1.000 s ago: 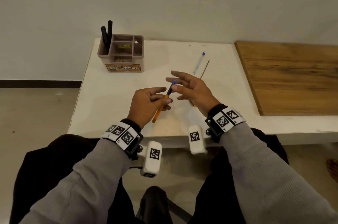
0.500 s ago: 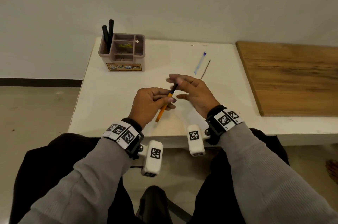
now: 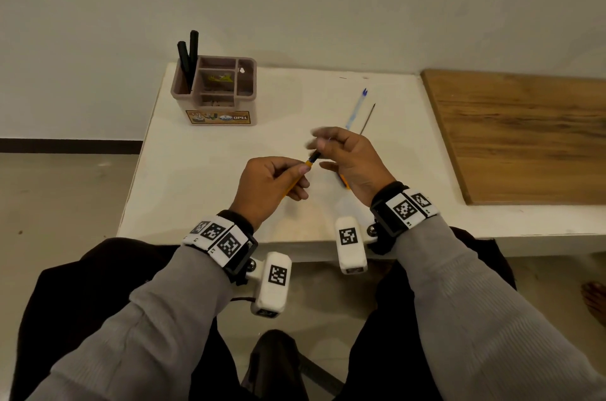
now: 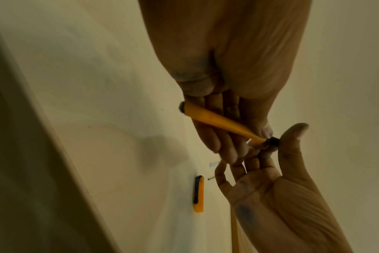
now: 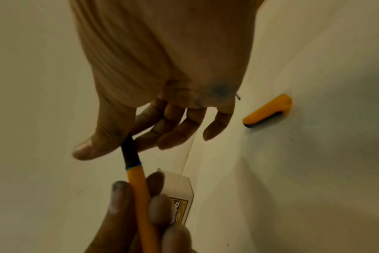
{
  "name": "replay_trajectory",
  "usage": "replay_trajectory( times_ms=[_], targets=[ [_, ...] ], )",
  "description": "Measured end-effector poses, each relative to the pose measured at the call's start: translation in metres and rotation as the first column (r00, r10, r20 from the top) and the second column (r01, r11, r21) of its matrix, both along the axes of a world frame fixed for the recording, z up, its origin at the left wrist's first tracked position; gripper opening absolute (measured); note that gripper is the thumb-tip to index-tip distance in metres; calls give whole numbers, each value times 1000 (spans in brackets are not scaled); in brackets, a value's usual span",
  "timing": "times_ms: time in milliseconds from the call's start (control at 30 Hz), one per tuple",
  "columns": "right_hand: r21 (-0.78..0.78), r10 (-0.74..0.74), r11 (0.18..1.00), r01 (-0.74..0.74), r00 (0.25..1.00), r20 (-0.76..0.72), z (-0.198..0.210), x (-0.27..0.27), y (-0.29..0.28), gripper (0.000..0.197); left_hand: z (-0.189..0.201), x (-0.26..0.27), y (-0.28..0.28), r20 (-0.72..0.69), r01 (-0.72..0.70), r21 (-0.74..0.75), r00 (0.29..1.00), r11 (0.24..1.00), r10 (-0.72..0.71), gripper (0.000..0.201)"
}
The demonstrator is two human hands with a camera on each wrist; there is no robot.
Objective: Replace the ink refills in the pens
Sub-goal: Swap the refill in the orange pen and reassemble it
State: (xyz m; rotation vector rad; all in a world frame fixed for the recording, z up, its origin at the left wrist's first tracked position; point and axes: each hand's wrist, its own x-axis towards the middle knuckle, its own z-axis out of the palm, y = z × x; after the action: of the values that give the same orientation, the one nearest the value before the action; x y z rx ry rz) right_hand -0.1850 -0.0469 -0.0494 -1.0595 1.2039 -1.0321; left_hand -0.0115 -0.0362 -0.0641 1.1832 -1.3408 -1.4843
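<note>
My left hand (image 3: 272, 184) grips the orange pen barrel (image 3: 306, 166) in curled fingers, front end pointing up and right. On that end sits a black tip section (image 3: 314, 157). My right hand (image 3: 347, 154) pinches it between thumb and fingers, which are blurred. In the right wrist view the thumb lies on the black tip section (image 5: 130, 150) above the orange barrel (image 5: 136, 181). In the left wrist view the barrel (image 4: 216, 121) runs from the left fingers to the right thumb. The orange pen cap (image 3: 343, 180) (image 4: 199, 195) (image 5: 266, 111) lies on the table under the right hand.
On the white table (image 3: 196, 154), a blue refill (image 3: 356, 109) and a thin dark refill (image 3: 368, 118) lie beyond my hands. A pink organizer (image 3: 214, 89) with two black pens (image 3: 188, 56) stands at the back left. A wooden board (image 3: 524, 135) lies at the right.
The right hand's spread fingers have closed onto the pen's front end. The blue end seen a second ago no longer shows; a black tip section is there. The left hand stays put.
</note>
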Motion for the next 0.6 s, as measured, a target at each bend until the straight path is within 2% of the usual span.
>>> replay_trajectory(
  times_ms=[67,100,167,233,300,367,467,533,600],
  targets=[
    [19,86,996,-87,996,30,4,-1,2,22,-2,0,-1,-4,-15,-7,1000,1000,15,13],
    [4,73,997,-73,997,24,5,-1,3,21,-3,0,-1,-12,-18,-3,1000,1000,18,13],
    [-21,-44,999,44,999,-28,7,4,2,13,-3,0,-1,-29,-13,8,1000,1000,13,12],
    [0,-134,991,135,989,-54,7,11,3,17,-1,-3,1,-36,-5,15,999,1000,5,12],
    [35,-83,996,82,996,28,5,13,2,25,2,-5,3,-60,-9,28,998,1000,11,15],
    [25,-25,999,22,993,114,6,14,2,24,4,-4,3,-86,-10,48,996,999,14,18],
    [26,-116,993,115,992,44,5,17,3,9,3,-1,0,-103,8,57,995,998,-2,22],
    [46,-185,981,187,982,-49,6,20,3,19,2,-3,1,-78,2,60,997,998,2,22],
    [65,-142,988,140,990,25,7,20,2,18,4,-4,2,-77,9,62,997,998,-4,21]
  ],
)
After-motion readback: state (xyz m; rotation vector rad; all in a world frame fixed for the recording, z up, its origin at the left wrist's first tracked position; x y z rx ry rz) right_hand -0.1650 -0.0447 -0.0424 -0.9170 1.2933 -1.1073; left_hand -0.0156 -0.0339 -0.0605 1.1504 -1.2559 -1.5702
